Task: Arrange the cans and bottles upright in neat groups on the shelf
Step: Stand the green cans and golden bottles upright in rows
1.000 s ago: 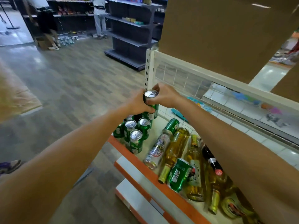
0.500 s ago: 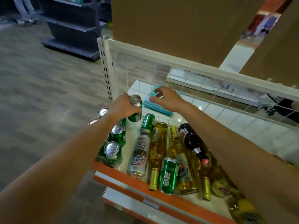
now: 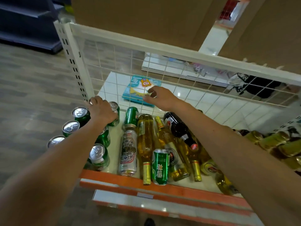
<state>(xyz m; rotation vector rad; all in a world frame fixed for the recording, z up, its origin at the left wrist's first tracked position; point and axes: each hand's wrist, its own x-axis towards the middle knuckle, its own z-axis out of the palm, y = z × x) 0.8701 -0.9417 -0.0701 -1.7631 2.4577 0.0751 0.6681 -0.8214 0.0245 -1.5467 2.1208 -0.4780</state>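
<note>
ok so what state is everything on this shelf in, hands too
left hand, gripping a can from above
gripped green aluminium can, upright at the group's back
other green cans at left, upright, grouped
silver patterned can, lying down
two loose green cans, lying down
clear glass bottles of yellow drink, lying down
dark glass bottle, lying atop them
right hand, loosely curled, holding nothing

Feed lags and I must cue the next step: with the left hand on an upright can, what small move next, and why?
Probably lower the right hand onto the lying green can just below it. That hand looks empty, the left hand grips the upright can at the back of the standing group, and this can lies nearest that group, so it could be stood beside it.
</note>
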